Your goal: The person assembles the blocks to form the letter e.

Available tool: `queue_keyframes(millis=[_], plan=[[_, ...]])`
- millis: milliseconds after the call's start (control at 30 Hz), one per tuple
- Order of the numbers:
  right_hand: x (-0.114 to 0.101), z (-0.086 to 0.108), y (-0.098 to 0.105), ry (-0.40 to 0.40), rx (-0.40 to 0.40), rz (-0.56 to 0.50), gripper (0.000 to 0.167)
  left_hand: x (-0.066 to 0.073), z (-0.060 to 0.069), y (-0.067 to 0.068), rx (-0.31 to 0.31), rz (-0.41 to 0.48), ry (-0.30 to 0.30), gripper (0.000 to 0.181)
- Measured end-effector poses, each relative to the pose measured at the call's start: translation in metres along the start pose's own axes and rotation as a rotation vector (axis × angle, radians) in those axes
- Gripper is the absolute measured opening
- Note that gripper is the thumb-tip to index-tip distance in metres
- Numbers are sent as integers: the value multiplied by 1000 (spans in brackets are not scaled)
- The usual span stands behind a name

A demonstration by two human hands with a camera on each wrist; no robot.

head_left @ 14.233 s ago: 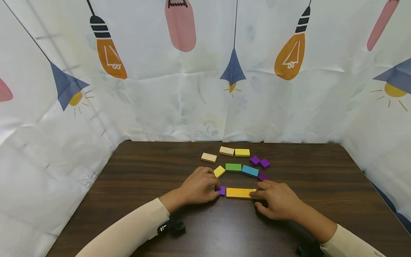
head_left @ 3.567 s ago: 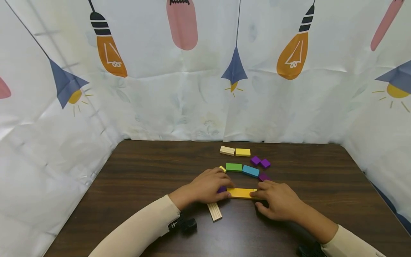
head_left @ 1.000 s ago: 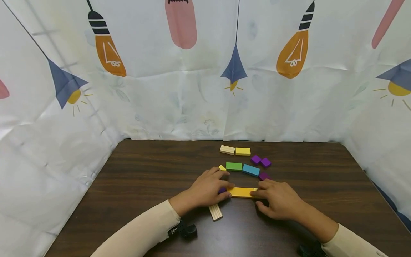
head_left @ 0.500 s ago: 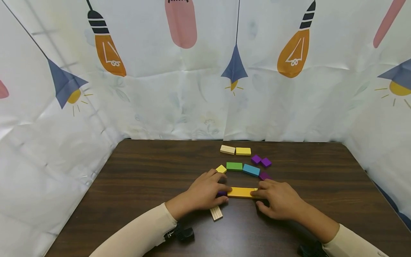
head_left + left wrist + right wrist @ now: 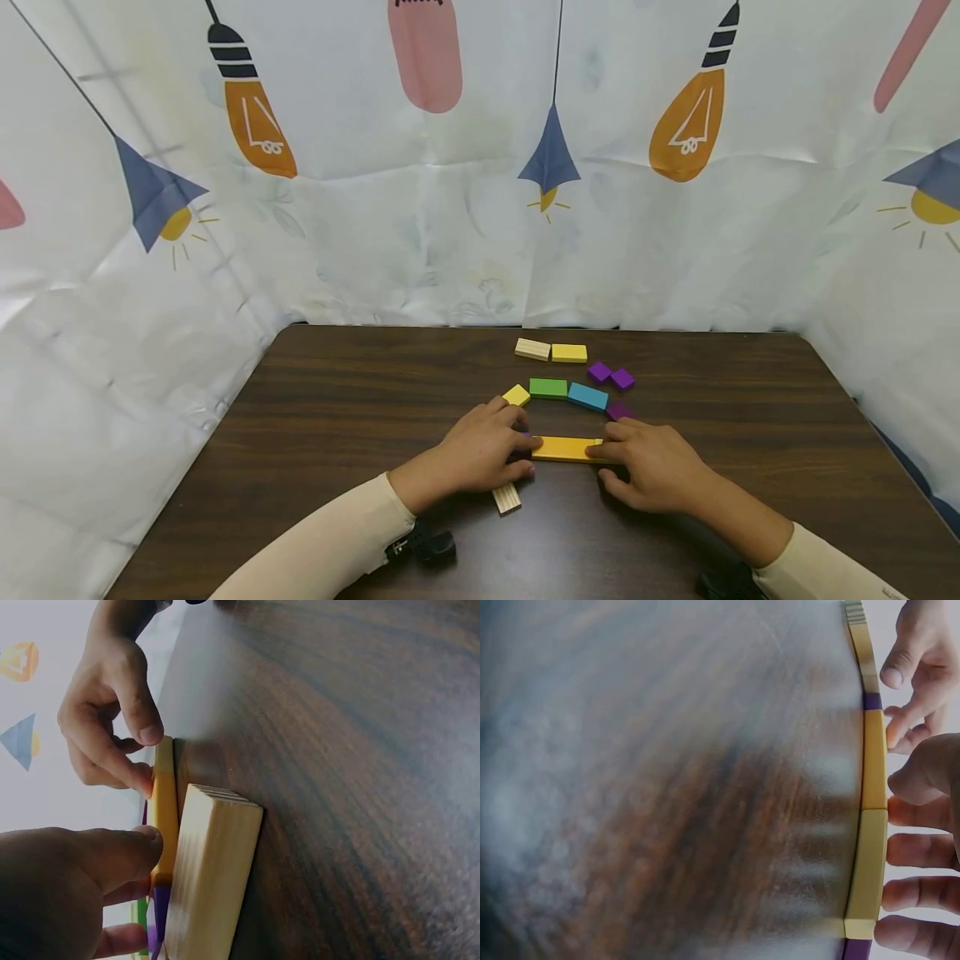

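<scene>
- An orange bar (image 5: 566, 449) lies flat on the dark wood-grain bench (image 5: 337, 400), a person's two hands at its ends.
- At the bar's left end, the left hand (image 5: 476, 450) rests an extended index finger on top, its thumb spread toward the near side, gripping nothing.
- Over the bar's right end, the right hand (image 5: 656, 467) lays down outstretched fingers, thumb apart, likewise without a grip.
- A pale yellow block (image 5: 866, 874) abuts the bar's right end beneath those fingers; a small purple block (image 5: 872, 701) meets its left end.
- A natural wood block (image 5: 507, 500) sits slantwise on the near side of the bar's left end, partly hidden by the left hand.
- Beyond the bar, an arc runs left to right: yellow block (image 5: 517, 395), green block (image 5: 548, 389), blue block (image 5: 588, 397) and dark purple block (image 5: 619, 412).
- Farther from the bar lie two purple pieces (image 5: 598, 372), a plain wood piece (image 5: 533, 349) and a yellow piece (image 5: 569, 353).
- Behind everything hangs a lamp-print curtain (image 5: 450, 242).
</scene>
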State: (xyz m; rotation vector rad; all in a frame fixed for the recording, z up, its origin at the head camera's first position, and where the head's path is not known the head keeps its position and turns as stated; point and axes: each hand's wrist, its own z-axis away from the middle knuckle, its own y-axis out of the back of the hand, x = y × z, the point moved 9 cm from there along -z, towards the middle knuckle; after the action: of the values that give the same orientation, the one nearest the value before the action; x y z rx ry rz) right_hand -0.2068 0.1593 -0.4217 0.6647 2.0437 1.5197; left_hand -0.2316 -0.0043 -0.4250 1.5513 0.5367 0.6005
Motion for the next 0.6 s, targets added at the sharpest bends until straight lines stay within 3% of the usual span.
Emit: queue_keyframes(millis=[267, 600], plan=[[-1, 0, 1, 6, -4, 7, 26, -3, 0, 0, -12, 31, 21, 39], [-2, 1, 0, 1, -46, 14, 30, -1, -1, 2, 24, 34, -8, 33]])
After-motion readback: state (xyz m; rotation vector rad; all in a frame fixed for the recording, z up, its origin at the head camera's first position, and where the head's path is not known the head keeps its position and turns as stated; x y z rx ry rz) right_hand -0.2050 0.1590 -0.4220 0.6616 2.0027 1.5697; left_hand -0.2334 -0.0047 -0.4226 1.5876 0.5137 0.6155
